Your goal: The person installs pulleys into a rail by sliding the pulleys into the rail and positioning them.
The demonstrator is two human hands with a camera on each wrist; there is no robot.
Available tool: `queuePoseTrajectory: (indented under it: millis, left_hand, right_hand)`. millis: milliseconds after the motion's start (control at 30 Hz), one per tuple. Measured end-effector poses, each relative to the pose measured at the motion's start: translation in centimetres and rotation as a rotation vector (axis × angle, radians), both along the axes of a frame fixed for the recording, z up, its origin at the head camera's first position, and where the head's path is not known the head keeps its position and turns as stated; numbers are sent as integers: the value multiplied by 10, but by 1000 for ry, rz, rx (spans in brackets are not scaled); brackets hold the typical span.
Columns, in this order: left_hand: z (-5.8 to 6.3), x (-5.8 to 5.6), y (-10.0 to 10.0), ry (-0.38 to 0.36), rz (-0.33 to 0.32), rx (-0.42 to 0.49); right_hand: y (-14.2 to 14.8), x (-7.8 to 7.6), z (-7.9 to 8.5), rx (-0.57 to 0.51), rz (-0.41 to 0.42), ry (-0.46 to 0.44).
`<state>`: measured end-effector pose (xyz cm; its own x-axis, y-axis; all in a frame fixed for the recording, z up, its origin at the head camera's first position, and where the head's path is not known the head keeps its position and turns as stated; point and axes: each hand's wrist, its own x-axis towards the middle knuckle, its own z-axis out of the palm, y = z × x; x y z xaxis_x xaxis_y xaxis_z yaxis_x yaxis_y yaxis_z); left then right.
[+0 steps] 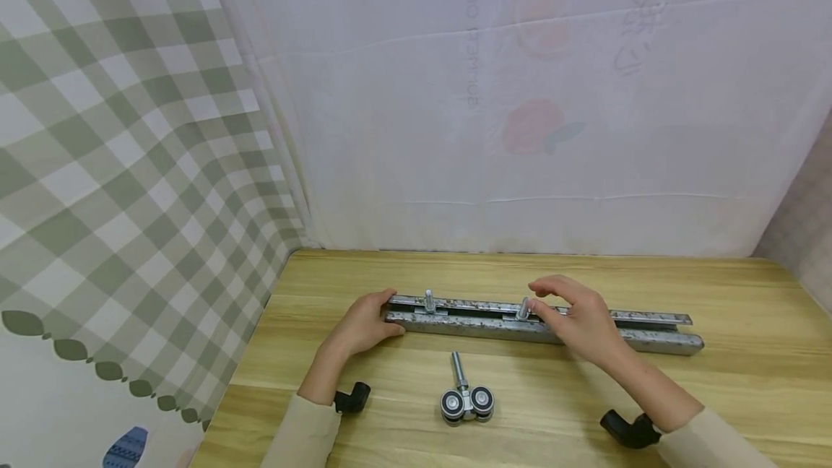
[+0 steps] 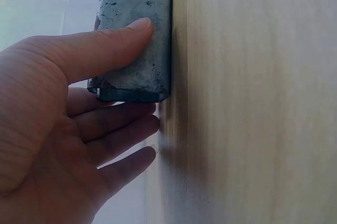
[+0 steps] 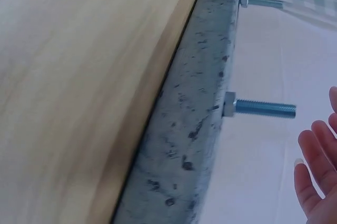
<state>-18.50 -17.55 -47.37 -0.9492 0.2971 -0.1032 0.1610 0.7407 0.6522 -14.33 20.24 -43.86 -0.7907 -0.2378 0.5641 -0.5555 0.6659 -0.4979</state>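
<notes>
A scuffed metal track (image 1: pixel 487 326) with a slot along its top lies across the wooden table. Two threaded bolts with nuts stand up from the slot, a left bolt (image 1: pixel 429 301) and a middle bolt (image 1: pixel 523 308). My left hand (image 1: pixel 364 323) grips the track's left end, its thumb (image 2: pixel 118 45) against the near side and its fingers behind and below the end. My right hand (image 1: pixel 581 316) hovers over the track just right of the middle bolt, fingers loosely bent. In the right wrist view a gap shows between its fingers (image 3: pixel 318 148) and that bolt (image 3: pixel 266 109).
A roller trolley (image 1: pixel 466 404) with small wheels and a threaded stem lies on the table (image 1: pixel 546 403) in front of the track. White cloth (image 1: pixel 403 107) hangs behind the table, and checked cloth (image 1: pixel 149 165) hangs at the left.
</notes>
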Motion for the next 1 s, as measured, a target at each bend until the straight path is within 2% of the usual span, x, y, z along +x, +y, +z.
queuePoseTrajectory:
  millis: [133, 433, 733, 833, 1000]
  left_hand:
    - [0, 0, 0, 3, -5, 2]
    - [1, 0, 0, 6, 1, -3]
    - [-2, -1, 0, 13, -2, -8]
    - [-2, -1, 0, 12, 2, -8]
    - [-1, 0, 0, 10, 2, -8]
  right_hand:
    - [-4, 3, 6, 27, 47, 71]
    - [-21, 4, 4, 134, 276, 238]
    - [-46, 9, 1, 290, 372, 357]
    - [-53, 9, -3, 336, 426, 361]
    - [-60, 11, -13, 438, 473, 302]
